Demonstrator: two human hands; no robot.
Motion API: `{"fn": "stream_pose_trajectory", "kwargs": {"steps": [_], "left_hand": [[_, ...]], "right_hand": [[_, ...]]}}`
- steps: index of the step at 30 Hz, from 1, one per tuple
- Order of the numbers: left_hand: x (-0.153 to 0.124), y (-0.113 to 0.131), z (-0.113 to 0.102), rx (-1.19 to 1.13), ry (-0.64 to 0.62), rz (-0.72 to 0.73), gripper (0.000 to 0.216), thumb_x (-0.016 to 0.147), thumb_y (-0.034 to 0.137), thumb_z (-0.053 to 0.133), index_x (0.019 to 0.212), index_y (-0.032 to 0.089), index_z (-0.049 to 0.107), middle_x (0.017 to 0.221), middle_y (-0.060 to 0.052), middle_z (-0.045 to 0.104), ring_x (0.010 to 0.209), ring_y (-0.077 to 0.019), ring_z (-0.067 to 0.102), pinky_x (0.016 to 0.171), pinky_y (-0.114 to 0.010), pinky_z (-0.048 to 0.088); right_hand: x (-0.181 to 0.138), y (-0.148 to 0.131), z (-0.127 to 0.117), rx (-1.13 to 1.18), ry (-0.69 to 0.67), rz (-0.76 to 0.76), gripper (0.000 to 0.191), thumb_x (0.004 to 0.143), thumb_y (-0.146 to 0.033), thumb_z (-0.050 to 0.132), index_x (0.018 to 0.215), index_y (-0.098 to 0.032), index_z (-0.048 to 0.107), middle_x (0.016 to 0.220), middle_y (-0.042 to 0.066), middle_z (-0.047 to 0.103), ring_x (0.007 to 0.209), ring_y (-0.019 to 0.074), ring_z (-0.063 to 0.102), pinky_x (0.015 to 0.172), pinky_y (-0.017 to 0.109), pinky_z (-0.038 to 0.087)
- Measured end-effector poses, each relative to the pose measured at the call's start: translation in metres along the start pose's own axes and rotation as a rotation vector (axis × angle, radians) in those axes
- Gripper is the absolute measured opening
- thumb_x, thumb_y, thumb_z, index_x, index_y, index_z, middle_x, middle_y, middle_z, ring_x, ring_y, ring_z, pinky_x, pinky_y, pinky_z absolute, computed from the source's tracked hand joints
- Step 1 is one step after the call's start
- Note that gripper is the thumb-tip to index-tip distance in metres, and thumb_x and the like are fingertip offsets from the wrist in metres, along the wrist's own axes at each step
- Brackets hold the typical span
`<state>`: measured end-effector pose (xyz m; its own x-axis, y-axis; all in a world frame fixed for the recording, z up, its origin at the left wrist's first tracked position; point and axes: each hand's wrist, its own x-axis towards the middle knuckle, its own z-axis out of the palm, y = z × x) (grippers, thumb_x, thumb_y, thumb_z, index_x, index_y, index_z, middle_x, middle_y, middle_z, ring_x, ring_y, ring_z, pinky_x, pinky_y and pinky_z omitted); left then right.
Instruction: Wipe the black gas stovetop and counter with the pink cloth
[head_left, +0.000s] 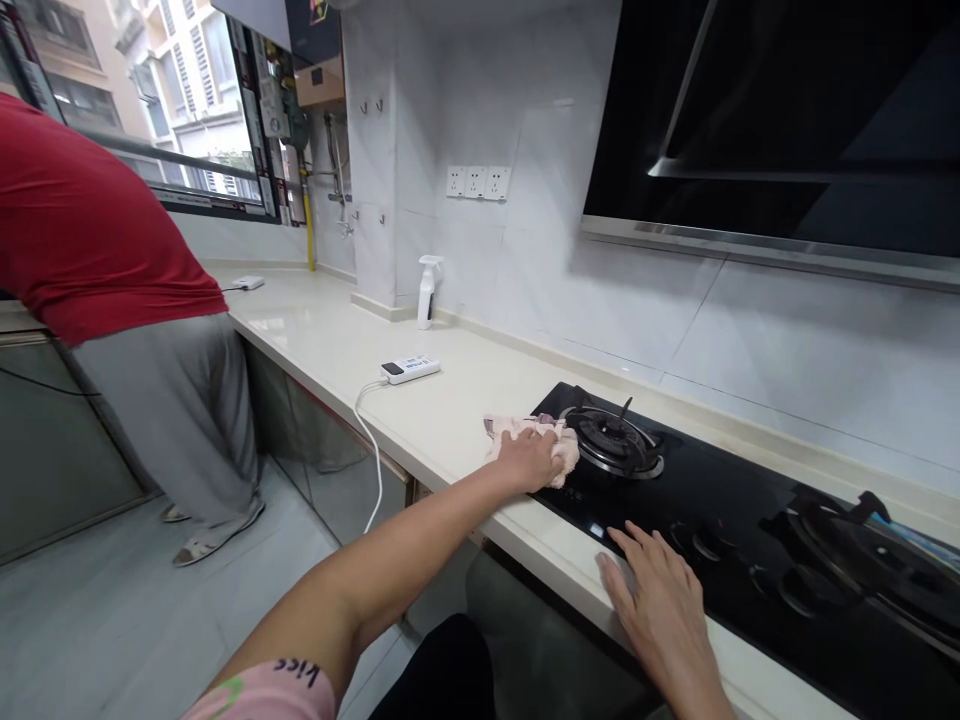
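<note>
My left hand (529,458) presses a pale pink cloth (566,452) down where the left end of the black gas stove (679,470) meets the white counter, its fingers curled over the fabric. Just beyond the cloth is the left burner (613,438) with its pan support. My right hand (660,600) rests at the stove's front edge, fingers spread and holding nothing. Near its fingertips are the control knobs (705,542), partly in shadow.
A white power bank (410,369) with a cable lies on the counter (330,330). A spray bottle (427,295) stands by the wall. The range hood (780,130) hangs above. At the left, a person in a red top (105,220) bends over.
</note>
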<state>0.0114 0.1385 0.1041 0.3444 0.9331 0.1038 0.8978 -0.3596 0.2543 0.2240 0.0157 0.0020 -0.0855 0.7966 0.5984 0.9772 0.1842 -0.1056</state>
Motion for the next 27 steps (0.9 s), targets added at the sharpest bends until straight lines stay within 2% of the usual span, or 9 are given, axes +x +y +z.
{"fn": "stream_pose_trajectory", "kwargs": {"steps": [3,6,14,17,22,27], "left_hand": [[0.008,0.004,0.004,0.003,0.034,-0.033,0.042,0.102,0.044,0.037,0.132,0.019,0.052,0.138,-0.018,0.062,0.141,-0.0335,0.046,0.112,-0.064,0.034],[0.0,0.009,0.007,0.007,0.072,-0.031,0.044,0.103,0.043,0.036,0.135,0.018,0.051,0.14,-0.019,0.061,0.142,-0.0336,0.046,0.113,-0.063,0.034],[-0.07,0.026,0.023,0.003,0.142,0.052,0.042,0.103,0.044,0.04,0.135,0.019,0.053,0.141,-0.016,0.062,0.145,-0.0331,0.041,0.116,-0.063,0.029],[-0.086,0.032,0.03,-0.023,0.187,0.113,0.041,0.102,0.043,0.045,0.134,0.019,0.054,0.136,-0.017,0.065,0.142,-0.0347,0.043,0.113,-0.063,0.032],[-0.079,0.032,0.022,-0.069,0.18,0.129,0.032,0.1,0.041,0.046,0.123,0.021,0.058,0.128,-0.013,0.069,0.133,-0.0322,0.052,0.11,-0.061,0.036],[-0.065,0.019,0.011,-0.097,0.134,0.136,0.032,0.101,0.04,0.044,0.125,0.023,0.057,0.131,-0.011,0.068,0.136,-0.0314,0.05,0.111,-0.059,0.035]], "right_hand": [[0.001,-0.001,-0.001,-0.001,-0.018,0.013,0.062,0.102,-0.057,0.029,0.129,-0.021,0.071,0.142,0.011,0.063,0.137,0.0384,0.049,0.111,0.06,0.039],[0.002,-0.002,-0.004,0.0,-0.035,0.02,0.059,0.102,-0.055,0.031,0.13,-0.022,0.071,0.143,0.011,0.062,0.138,0.0373,0.049,0.112,0.059,0.038],[0.001,0.0,0.001,-0.022,-0.026,0.008,0.06,0.101,-0.055,0.03,0.13,-0.022,0.071,0.143,0.01,0.063,0.138,0.0373,0.049,0.112,0.058,0.038],[0.0,0.002,0.003,-0.032,-0.023,-0.002,0.061,0.101,-0.056,0.029,0.13,-0.022,0.071,0.143,0.01,0.063,0.138,0.0374,0.048,0.112,0.058,0.039],[0.0,0.003,0.0,-0.035,-0.032,0.0,0.061,0.102,-0.056,0.028,0.131,-0.022,0.07,0.143,0.01,0.063,0.138,0.0364,0.049,0.112,0.057,0.039],[0.001,0.001,-0.006,-0.018,-0.068,0.012,0.06,0.102,-0.056,0.03,0.133,-0.021,0.069,0.146,0.01,0.061,0.14,0.0361,0.047,0.113,0.057,0.038]]}}
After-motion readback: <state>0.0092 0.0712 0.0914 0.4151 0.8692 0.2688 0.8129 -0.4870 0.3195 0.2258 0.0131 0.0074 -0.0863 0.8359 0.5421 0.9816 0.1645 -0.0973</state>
